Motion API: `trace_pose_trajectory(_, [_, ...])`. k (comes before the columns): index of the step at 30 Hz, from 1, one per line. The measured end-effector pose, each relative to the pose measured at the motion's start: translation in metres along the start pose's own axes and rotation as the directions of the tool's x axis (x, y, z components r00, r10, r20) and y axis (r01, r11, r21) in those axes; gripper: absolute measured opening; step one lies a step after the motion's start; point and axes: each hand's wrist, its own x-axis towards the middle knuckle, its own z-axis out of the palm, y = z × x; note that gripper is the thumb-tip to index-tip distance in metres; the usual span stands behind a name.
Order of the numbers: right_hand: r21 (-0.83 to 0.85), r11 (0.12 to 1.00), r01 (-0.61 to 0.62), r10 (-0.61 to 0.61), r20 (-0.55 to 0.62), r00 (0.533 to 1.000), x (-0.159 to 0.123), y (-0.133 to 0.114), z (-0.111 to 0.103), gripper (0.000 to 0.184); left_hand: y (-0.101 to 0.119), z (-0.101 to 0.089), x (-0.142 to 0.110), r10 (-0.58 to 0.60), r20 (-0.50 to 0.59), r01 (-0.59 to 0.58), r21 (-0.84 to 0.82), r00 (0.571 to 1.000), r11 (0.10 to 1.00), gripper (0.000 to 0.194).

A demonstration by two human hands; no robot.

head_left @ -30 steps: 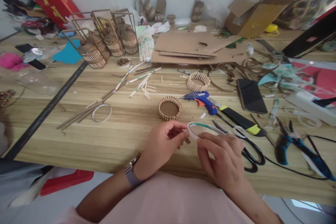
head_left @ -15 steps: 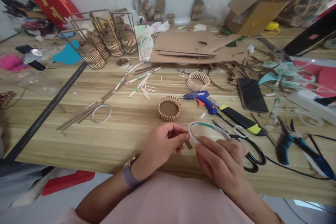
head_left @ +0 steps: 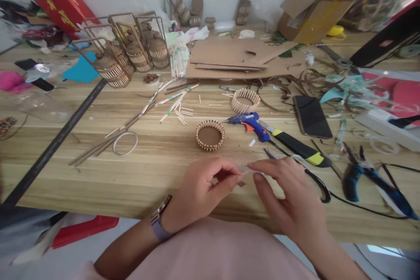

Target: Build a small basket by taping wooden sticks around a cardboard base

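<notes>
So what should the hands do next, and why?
Perhaps draw the right hand gently away from the left hand to straighten the thin pale piece: it seems to bridge both hands, and a brown strip pokes from the left pinch.

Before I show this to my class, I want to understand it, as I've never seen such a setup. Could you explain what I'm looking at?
There is no robot here, just a person's two bare hands. The camera is worn on the head, so you look forward and down over the person's own arms. The left hand pinches a brown strip. The right hand is close beside it, with a pale item, too blurred to identify, between their fingertips. On the wooden table just beyond stands a round stick-walled piece with a brown base. To its right lie a blue glue gun, a black-and-yellow knife, a phone and pliers.
</notes>
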Motion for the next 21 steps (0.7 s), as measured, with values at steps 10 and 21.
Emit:
trace_pose_trajectory(10, [0.213, 0.973, -0.087, 0.042, 0.206, 0.978, 0.018, -0.003, -0.021, 0.011, -0.004, 0.002, -0.002, 0.066, 0.023, -0.066, 0.025, 0.998, 0.997, 0.011])
trace_pose_trajectory(21, [0.119, 0.986, -0.114, 0.097, 0.147, 0.984, 0.017, 0.0, -0.02, 0.008, -0.004, 0.003, -0.003, -0.022, -0.05, 0.02, -0.049, 0.998, 0.999, 0.01])
